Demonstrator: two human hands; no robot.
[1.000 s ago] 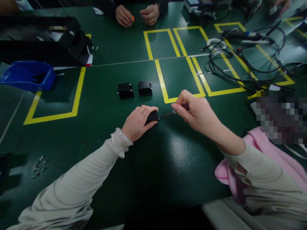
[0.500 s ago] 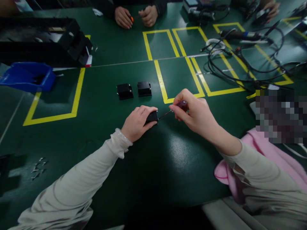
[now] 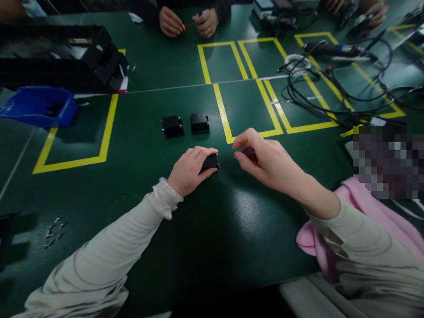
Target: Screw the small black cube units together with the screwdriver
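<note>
Held against the green table by my left hand (image 3: 192, 170) is a small black box-shaped part (image 3: 210, 163), its left side hidden under my fingers. My right hand (image 3: 265, 157) grips the dark handle of a screwdriver (image 3: 249, 154), index finger lifted off it. The thin shaft points left, its tip at a small screw on the right side of the part. Two similar black box-shaped parts, one (image 3: 172, 126) on the left and one (image 3: 199, 123) on the right, sit just beyond my left hand. Small metal screws show at their edges.
Several loose screws (image 3: 53, 232) lie at the lower left. A blue bin (image 3: 41, 106) and a long black tray (image 3: 102, 57) stand at the left. Coiled black cables (image 3: 334, 95) spread at the right, near a pink cloth (image 3: 361, 198). Across the table are another person's hands (image 3: 207, 23).
My right hand has turned around the screwdriver handle and shifted slightly down, its index finger now raised. The shaft lies a little flatter. My left hand and the black part stay in place.
</note>
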